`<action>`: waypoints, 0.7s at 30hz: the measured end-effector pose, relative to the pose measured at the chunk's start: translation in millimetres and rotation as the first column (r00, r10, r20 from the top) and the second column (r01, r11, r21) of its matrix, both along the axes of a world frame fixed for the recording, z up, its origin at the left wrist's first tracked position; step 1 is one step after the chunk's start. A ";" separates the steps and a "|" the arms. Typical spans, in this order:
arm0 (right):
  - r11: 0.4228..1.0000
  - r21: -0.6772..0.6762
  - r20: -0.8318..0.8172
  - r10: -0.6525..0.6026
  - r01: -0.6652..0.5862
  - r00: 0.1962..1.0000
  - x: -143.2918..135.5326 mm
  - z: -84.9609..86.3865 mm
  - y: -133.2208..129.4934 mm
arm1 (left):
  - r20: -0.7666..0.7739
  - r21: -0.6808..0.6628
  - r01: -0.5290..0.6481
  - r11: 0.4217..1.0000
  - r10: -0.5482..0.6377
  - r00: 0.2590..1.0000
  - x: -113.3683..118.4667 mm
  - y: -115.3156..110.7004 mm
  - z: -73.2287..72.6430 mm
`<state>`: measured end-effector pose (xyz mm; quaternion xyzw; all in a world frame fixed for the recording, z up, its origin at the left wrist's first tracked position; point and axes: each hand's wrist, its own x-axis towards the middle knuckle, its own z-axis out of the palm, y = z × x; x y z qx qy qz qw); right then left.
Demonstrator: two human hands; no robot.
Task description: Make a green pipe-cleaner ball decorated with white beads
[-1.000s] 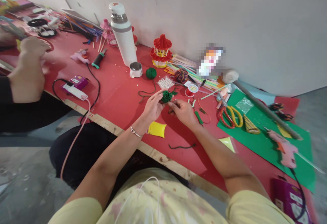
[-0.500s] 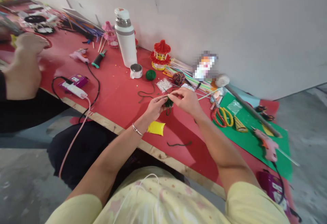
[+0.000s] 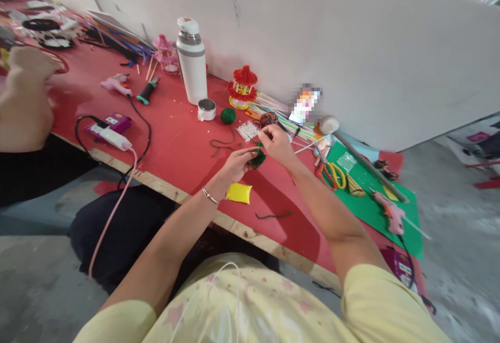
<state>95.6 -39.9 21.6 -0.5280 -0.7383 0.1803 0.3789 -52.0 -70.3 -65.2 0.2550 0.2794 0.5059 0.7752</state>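
We see two hands near the middle of the frame: the left hand (image 3: 239, 166) has its fingers closed on one green yarn piece (image 3: 258, 159), and the right hand (image 3: 276, 144), just above it, has thumb and fingertips together, though what they pinch is too small to tell. Around them we count two yarn balls, one green ball (image 3: 228, 116) and one multicoloured ball (image 3: 269, 119), one bead packet (image 3: 248, 131), one yellow packet (image 3: 238, 193) and one loose dark strand (image 3: 273, 216). Farther out we find one cup (image 3: 207, 110), one bottle (image 3: 192, 69) and two pink glue guns, one upper left (image 3: 117, 83), one lower right on a green sheet (image 3: 412, 241). At upper left we see a co-worker's hand (image 3: 33, 66).
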 end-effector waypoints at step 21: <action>0.703 -0.496 -0.716 0.001 -0.510 0.698 -12.0 6.5 -5.9 | 0.084 0.064 0.051 0.997 -0.056 0.995 -16.9 -2.9 13.9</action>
